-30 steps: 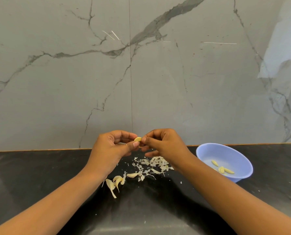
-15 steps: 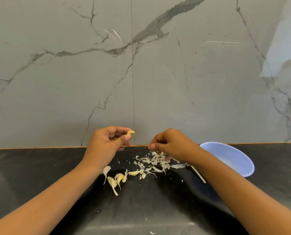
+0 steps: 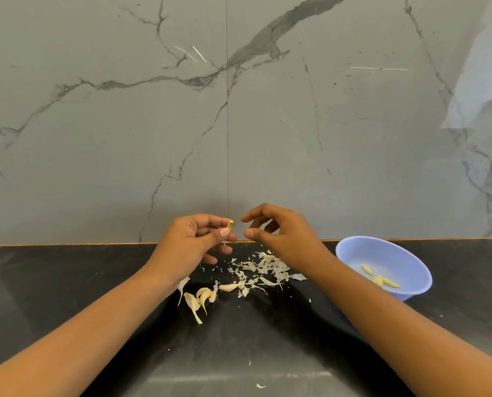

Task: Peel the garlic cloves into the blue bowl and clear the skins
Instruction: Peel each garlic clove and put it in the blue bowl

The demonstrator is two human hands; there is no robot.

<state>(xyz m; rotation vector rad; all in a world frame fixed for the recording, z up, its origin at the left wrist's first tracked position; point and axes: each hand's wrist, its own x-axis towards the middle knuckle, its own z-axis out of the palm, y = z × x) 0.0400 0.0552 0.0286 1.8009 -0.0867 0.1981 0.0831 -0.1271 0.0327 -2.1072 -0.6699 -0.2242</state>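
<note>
A black worktop (image 3: 67,282) was seen from above, with two bare forearms stretched forward over it. Nearest the viewer, well to the left of the blue bowl (image 3: 393,253) and much closer in, a single flake of skin (image 3: 259,385) was lying alone. Farther on, still left of the bowl, a small cluster of unpeeled cloves (image 3: 200,298) was laid on the worktop, several of them touching. Between that cluster and the bowl, papery skins (image 3: 262,267) were scattered in a loose heap, partly hidden by the right wrist.

The bowl itself was set on the worktop at the right, and three peeled cloves (image 3: 379,279) were lying inside it.

Just beyond the skins, left of the bowl and raised above the worktop, the two hands were held close together without touching. A garlic clove (image 3: 230,224) was pinched at the fingertips of the left hand (image 3: 190,242) under the thumb, and a thin strand of skin was hanging below it. The right hand (image 3: 279,236), the nearer one to the bowl, was held with fingers loosely bent and thumb and forefinger parted; nothing was seen in it.

Behind the bowl, a grey marble wall (image 3: 296,124) with dark veins was seen.
</note>
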